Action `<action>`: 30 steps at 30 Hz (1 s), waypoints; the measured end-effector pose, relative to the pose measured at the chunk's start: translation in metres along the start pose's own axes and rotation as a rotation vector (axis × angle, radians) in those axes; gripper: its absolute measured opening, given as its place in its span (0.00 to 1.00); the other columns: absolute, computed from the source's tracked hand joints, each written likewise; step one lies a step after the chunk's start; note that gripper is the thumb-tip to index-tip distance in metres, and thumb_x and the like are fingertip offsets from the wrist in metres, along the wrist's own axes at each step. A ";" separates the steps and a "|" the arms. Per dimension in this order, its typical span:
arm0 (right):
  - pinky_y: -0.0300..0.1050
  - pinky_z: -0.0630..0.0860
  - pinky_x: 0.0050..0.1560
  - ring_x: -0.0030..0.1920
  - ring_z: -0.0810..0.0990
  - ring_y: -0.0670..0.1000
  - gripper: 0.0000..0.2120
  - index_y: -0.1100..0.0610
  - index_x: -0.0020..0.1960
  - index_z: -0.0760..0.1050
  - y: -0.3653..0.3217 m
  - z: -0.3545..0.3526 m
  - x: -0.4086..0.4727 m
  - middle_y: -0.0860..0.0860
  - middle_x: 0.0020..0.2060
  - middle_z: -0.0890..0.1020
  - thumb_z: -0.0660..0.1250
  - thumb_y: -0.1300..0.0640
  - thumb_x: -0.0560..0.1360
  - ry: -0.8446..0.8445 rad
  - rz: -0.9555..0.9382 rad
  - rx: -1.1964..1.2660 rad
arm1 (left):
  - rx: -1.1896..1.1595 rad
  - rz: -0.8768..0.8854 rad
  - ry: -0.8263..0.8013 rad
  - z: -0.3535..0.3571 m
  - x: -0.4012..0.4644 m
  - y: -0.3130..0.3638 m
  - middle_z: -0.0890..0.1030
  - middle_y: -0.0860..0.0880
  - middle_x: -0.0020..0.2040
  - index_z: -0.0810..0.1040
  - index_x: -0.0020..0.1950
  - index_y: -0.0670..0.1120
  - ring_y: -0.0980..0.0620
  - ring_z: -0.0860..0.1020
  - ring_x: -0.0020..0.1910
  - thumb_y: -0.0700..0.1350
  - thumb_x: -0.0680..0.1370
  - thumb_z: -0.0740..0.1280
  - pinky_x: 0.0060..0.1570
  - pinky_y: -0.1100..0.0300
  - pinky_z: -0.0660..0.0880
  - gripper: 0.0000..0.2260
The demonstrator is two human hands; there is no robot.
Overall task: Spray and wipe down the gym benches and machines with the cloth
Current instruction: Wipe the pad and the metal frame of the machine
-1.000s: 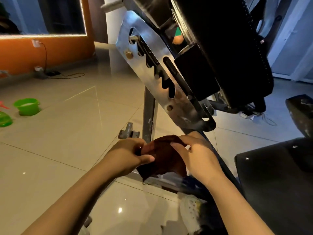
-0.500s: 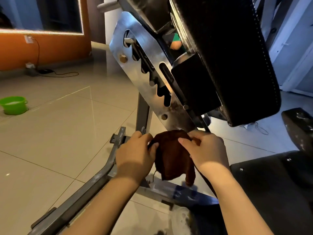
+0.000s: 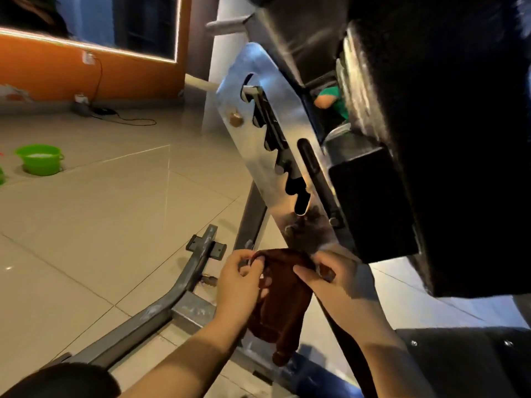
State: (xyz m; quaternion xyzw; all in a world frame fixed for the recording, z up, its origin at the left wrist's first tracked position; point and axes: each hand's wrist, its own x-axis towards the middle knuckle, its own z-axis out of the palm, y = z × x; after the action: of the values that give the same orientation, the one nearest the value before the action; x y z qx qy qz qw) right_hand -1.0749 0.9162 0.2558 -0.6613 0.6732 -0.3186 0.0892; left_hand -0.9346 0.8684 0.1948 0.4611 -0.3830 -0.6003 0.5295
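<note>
Gripping a dark red cloth [image 3: 283,300] by its top edge, a person's two hands hold it just below the notched steel plate [image 3: 275,133] of an adjustable gym bench. The left hand [image 3: 240,285] pinches one upper corner with curled fingers and thumb; the right hand [image 3: 333,278] pinches the other, close beneath the plate's lower end. Between them the cloth hangs loose and bunched, its tail dangling toward the frame [image 3: 161,311] on the floor. It touches no surface that can be made out, which suggests it is being refolded or readied for a pass rather than wiping at this instant.

Right of the plate, the black backrest pad [image 3: 448,139] leans steeply overhead, likely raised so its underside and the adjuster can be reached. Below and right of the plate, a second black pad [image 3: 471,366], probably the seat, fills the corner of the view.

Left of the plate, well apart across the tiled floor [image 3: 86,225], stands a green tub [image 3: 40,159]. Farther left still, an orange wall [image 3: 71,76] carries a socket with a trailing cable. No spray bottle can be seen, so whether the metal has been sprayed cannot be told. Motion blur softens the upper part of the plate.
</note>
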 end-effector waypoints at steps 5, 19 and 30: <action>0.40 0.78 0.56 0.56 0.76 0.37 0.10 0.41 0.45 0.74 0.002 0.001 -0.005 0.37 0.50 0.74 0.63 0.38 0.68 0.001 -0.140 0.041 | -0.022 0.163 0.063 0.018 -0.006 -0.012 0.82 0.51 0.44 0.74 0.52 0.54 0.56 0.82 0.43 0.47 0.82 0.61 0.49 0.48 0.80 0.03; 0.57 0.80 0.38 0.45 0.81 0.61 0.25 0.62 0.48 0.81 0.057 -0.048 0.040 0.60 0.43 0.82 0.55 0.44 0.82 0.193 -0.933 -0.630 | 0.227 0.827 0.479 0.135 0.003 -0.087 0.69 0.46 0.70 0.66 0.70 0.47 0.49 0.63 0.72 0.47 0.78 0.61 0.74 0.58 0.58 0.20; 0.55 0.52 0.76 0.78 0.49 0.53 0.31 0.64 0.72 0.59 0.083 -0.037 0.085 0.61 0.72 0.62 0.51 0.39 0.81 0.078 -1.162 -0.543 | 0.367 0.908 0.506 0.167 0.038 -0.128 0.66 0.34 0.73 0.62 0.75 0.41 0.37 0.57 0.76 0.50 0.85 0.49 0.75 0.41 0.53 0.21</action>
State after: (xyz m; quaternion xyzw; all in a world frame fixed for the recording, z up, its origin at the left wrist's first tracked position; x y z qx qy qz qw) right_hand -1.1734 0.8411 0.2647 -0.9052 0.2645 -0.1570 -0.2933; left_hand -1.1312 0.8446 0.1152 0.4643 -0.5026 -0.1052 0.7216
